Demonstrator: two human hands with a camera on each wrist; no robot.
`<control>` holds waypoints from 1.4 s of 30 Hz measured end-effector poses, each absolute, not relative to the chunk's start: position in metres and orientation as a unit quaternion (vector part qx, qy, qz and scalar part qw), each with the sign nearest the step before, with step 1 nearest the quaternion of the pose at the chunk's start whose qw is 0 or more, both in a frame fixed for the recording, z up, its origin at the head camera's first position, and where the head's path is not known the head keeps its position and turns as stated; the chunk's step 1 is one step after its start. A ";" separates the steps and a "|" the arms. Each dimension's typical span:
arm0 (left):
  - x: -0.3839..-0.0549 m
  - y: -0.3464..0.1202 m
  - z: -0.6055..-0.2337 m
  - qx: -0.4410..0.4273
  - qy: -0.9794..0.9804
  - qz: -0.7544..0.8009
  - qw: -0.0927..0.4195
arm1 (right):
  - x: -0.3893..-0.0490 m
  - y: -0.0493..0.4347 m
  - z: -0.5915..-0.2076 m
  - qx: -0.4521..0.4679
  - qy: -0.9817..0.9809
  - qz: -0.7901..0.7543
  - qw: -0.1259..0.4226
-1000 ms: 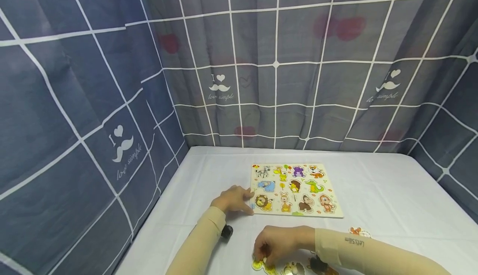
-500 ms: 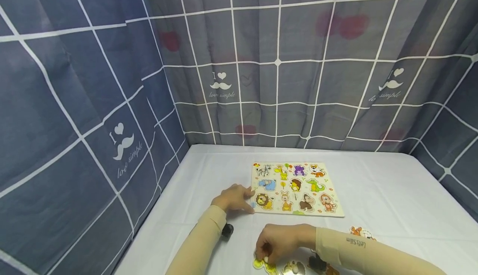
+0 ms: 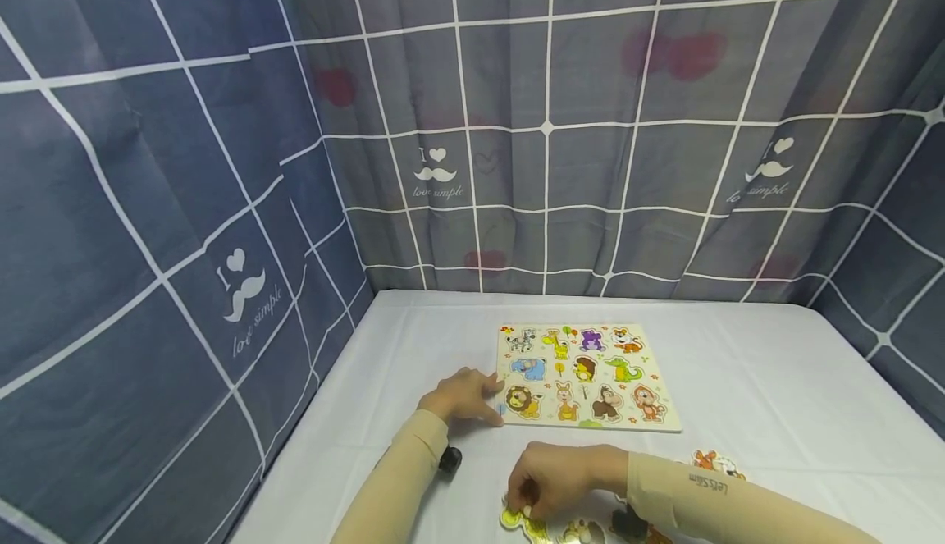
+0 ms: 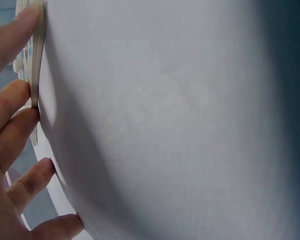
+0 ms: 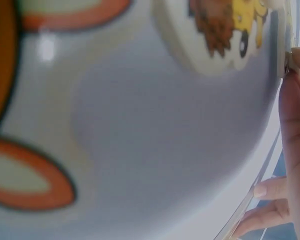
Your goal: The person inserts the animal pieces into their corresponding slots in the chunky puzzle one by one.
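A wooden animal puzzle board lies at mid-table in the head view. My left hand rests at its left edge, fingers spread and touching the side; the left wrist view shows the board's edge against the fingertips. Lower in the head view, my right hand pinches the small white knob of a yellow-green puzzle piece on the table. Its animal is mostly hidden by the hand and the frame's bottom edge. In the right wrist view the pinching fingertips appear at the right edge.
Beside the right hand lies a brownish puzzle piece. An orange-and-white piece shows behind the right sleeve. Close up in the right wrist view are a spiky brown-and-yellow piece and an orange-eared one. Grey checked curtains surround the white table.
Both hands keep almost the same place, the right one still at the yellow-green piece. The head view shifts only slightly.
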State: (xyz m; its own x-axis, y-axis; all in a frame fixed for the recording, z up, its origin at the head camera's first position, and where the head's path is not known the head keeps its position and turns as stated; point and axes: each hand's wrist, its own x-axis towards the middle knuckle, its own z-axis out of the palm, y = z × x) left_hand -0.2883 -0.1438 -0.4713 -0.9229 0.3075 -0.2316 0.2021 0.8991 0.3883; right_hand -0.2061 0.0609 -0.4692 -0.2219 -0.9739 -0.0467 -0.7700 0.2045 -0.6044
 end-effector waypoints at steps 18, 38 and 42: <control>-0.289 -0.145 -0.474 0.134 0.962 0.182 0.152 | -0.216 0.072 -0.464 -0.538 0.780 -0.254 0.195; -0.290 -0.145 -0.474 0.141 0.963 0.178 0.143 | -0.239 0.090 -0.461 -0.449 0.823 -0.302 0.172; -0.290 -0.145 -0.473 0.140 0.964 0.176 0.142 | -0.244 0.093 -0.459 -0.434 0.829 -0.309 0.170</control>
State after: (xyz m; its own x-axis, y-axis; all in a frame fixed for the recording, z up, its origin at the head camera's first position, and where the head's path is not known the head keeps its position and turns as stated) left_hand -0.2902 -0.1455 -0.4734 -0.9205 0.3202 -0.2241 0.2203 0.8987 0.3792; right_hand -0.2444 0.0930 -0.4588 -0.5646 -0.8252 -0.0145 -0.6148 0.4322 -0.6597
